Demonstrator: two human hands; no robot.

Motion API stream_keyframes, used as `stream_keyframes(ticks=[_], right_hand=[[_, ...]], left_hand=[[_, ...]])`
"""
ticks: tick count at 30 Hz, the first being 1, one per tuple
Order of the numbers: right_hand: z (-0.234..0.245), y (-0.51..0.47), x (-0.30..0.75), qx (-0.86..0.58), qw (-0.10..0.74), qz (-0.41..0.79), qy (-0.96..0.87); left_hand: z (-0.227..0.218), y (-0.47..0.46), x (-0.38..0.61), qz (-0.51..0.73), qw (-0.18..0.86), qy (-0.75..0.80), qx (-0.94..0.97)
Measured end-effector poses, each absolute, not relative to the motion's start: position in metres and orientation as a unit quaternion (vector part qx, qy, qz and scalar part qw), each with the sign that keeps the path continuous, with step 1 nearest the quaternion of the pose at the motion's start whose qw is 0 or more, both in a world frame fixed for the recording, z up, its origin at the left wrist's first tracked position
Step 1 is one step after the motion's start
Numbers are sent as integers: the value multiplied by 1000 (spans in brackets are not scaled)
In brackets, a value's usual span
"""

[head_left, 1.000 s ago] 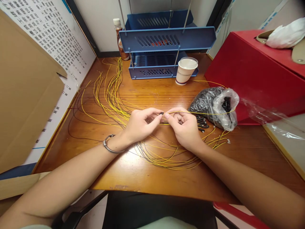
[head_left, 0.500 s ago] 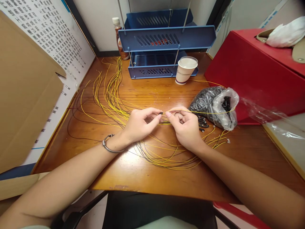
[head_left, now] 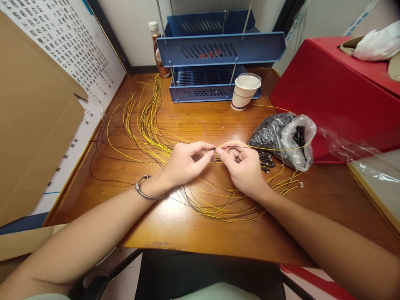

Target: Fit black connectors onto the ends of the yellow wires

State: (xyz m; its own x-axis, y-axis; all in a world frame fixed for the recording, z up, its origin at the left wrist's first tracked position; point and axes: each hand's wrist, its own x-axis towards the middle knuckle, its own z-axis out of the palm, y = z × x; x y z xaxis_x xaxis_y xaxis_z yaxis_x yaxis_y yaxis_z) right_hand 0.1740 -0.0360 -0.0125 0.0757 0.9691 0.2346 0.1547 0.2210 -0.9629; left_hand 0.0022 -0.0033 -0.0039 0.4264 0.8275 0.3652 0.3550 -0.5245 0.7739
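Observation:
My left hand [head_left: 191, 161] pinches a small black piece [head_left: 213, 148] between thumb and forefinger; its exact kind is too small to make out. Right against it, my right hand [head_left: 243, 166] is closed on a thin yellow and black wire [head_left: 265, 148], which runs off to the right toward a plastic bag [head_left: 283, 137] of black parts. Beneath both hands lie more yellow and black wires [head_left: 215, 214], curving toward me. Several black connector ends [head_left: 266, 160] rest just right of my right hand. A larger bundle of wires [head_left: 148, 114] spreads to the far left.
A blue two-tier tray rack [head_left: 221, 50] stands at the back with a paper cup [head_left: 245, 93] before it and a bottle [head_left: 158, 54] on its left. A red box [head_left: 331, 100] borders the right side. Cardboard [head_left: 34, 121] leans at the left.
The fingertips of both hands have drawn slightly closer together at the black piece. The view has shifted a little; everything else stays put.

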Motion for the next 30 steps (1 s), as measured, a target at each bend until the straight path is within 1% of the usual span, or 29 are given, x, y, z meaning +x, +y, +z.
stream_keyframes(ticks=[5,13,21,30], right_hand=[[-12,-37,175,-501,533,375,-570],[-9,-38,173,-501,551,352,-566],[-9,-37,173,-510,545,342,-571],[-10,-37,173,-503,543,351,-574]], left_hand=[[-3,-4,2,382,312,372,786],[-4,-4,2,381,323,375,781],[-4,-3,1,379,320,375,783],[-4,-4,1,380,323,364,787]])
